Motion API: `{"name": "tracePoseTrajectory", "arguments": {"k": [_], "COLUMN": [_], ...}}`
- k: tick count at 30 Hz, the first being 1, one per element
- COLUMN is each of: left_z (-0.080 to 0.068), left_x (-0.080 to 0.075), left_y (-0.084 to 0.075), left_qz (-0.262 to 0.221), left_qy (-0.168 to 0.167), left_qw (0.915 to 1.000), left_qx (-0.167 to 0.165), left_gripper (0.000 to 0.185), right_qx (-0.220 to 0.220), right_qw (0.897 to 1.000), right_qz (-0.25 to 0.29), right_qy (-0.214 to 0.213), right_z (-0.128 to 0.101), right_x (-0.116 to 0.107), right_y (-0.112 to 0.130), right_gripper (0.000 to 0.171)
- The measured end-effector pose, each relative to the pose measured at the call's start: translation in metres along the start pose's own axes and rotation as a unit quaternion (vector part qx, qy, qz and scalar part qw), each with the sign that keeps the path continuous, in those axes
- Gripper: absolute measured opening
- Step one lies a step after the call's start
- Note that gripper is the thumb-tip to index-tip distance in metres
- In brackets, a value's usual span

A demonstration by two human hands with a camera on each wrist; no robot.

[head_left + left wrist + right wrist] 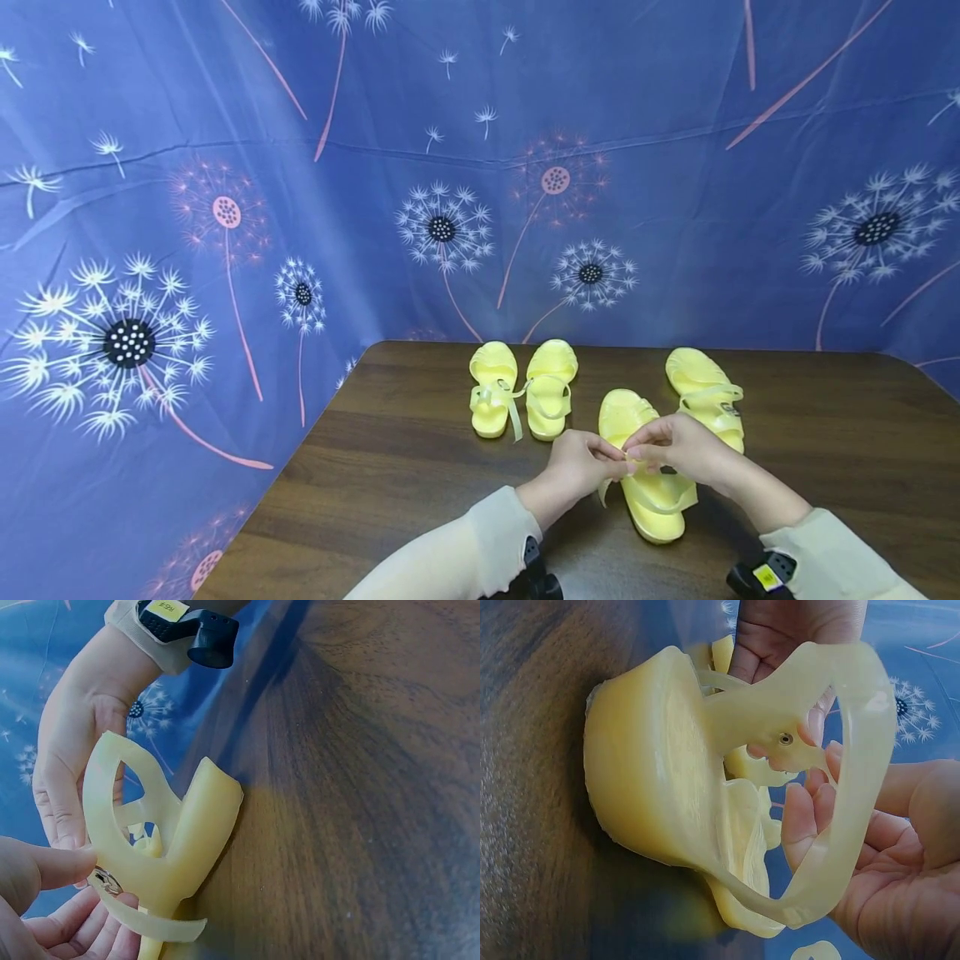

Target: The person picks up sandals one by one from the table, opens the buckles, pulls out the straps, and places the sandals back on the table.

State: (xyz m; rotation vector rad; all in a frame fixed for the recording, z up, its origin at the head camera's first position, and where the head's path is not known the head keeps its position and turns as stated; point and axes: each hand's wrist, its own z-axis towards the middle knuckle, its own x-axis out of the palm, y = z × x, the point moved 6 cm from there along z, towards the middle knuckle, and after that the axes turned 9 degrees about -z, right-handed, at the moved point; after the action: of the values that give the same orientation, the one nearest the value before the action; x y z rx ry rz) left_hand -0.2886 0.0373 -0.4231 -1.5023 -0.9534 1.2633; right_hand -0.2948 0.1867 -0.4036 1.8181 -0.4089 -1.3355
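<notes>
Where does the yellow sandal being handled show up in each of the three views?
Head: sandal lower centre-right, under both hands.
Left wrist: sandal left of centre, on edge.
Right wrist: sandal fills the centre-left.
Shared landmark: the strap's metal stud, also in the left wrist view.

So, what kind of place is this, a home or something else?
Probably a staged recording corner, not a lived-in room. A blue dandelion-print cloth hangs as a backdrop on all sides of a dark wooden table, which carries only yellow sandals. Both hands work one sandal's strap.

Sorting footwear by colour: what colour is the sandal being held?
Pale yellow sandal; clearest in the head view.
</notes>
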Motion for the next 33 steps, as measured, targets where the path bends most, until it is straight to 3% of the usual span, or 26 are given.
{"name": "tracePoseTrajectory", "arguments": {"k": [16, 33], "left_z": [0.0012, 0.0005], "left_x": [0.0005, -0.0016], "left_y": [-0.0017, -0.0026], "left_qz": [0.013, 0.027], "left_qy": [-0.006, -0.010], "left_qw": [0.9999, 0.9994], "left_qx": [0.003, 0.021], "left_gripper": [0.015, 0.015], "right_qx": [0.034, 0.021], "right_qw": [0.998, 0.998], "right_qz": [0.014, 0.034], "right_qy": [-0.046, -0.049], "right_z": [-0.0019, -0.0011], "right_x": [0.0003, -0.0033], "right_y": [-0.0032, -0.0085], "right_gripper": [0.024, 0.031]}}
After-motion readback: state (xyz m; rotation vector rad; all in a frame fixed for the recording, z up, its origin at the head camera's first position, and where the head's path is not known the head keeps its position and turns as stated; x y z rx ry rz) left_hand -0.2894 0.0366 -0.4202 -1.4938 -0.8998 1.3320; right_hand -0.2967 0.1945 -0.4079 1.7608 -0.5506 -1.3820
